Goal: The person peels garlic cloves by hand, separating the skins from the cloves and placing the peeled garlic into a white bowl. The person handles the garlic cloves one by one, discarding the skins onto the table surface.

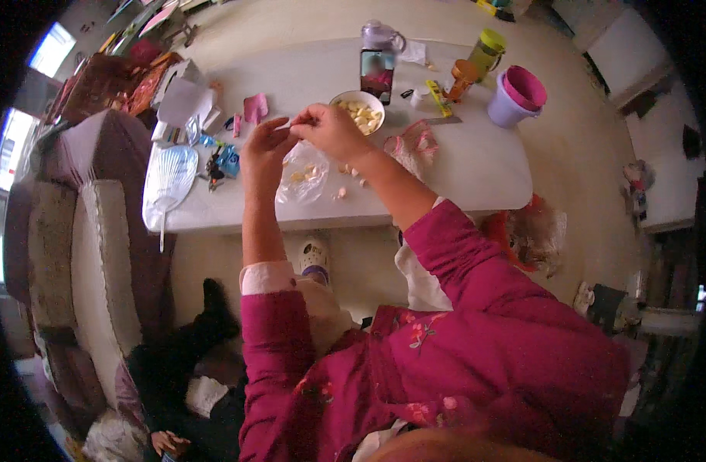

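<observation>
Above the white table (468,173), my left hand (264,146) and my right hand (331,131) meet fingertip to fingertip. Between them is a small whitish piece (285,125), which looks like a garlic clove. Both hands are closed in a pinch. Just beyond my right hand stands a white bowl (338,97) of pale peeled garlic cloves (366,117). Below my hands lies a thin clear plastic bag (311,171) with peelings on it. A few loose cloves (340,192) rest beside it, near the table's front edge.
A phone (377,75) leans upright against a clear jug (380,35) behind the bowl. To the right are a pink mesh bag (418,144), a knife (445,120), an orange cup (465,71) and buckets (509,108). A fan (173,175) lies left. Someone sits lower left, a hand (168,443) showing.
</observation>
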`<state>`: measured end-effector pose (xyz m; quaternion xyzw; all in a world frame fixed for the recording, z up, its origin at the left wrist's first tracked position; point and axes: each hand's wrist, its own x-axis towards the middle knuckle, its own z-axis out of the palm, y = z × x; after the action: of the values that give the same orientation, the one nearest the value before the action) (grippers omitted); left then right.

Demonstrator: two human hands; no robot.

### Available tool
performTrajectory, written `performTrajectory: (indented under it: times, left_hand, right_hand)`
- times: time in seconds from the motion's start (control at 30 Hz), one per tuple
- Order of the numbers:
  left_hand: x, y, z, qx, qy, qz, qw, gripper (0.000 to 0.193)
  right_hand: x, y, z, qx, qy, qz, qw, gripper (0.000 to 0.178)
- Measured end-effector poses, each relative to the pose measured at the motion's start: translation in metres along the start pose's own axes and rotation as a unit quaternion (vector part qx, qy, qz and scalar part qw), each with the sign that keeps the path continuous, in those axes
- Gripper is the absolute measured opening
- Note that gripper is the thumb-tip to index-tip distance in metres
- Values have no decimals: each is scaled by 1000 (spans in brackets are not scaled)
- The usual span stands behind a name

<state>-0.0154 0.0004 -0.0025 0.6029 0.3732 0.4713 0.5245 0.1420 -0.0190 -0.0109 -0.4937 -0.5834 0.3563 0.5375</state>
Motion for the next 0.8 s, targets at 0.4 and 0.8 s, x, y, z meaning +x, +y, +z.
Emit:
performTrajectory:
  times: [0.4, 0.8]
  left_hand:
    - [-3, 12, 4, -44, -9, 4, 999, 32]
    - [-4, 9, 0, -34, -1, 4, 999, 33]
  right_hand:
    - [3, 3, -7, -33, 12, -16, 999, 14]
    - [0, -9, -8, -80, -10, -64, 995, 13]
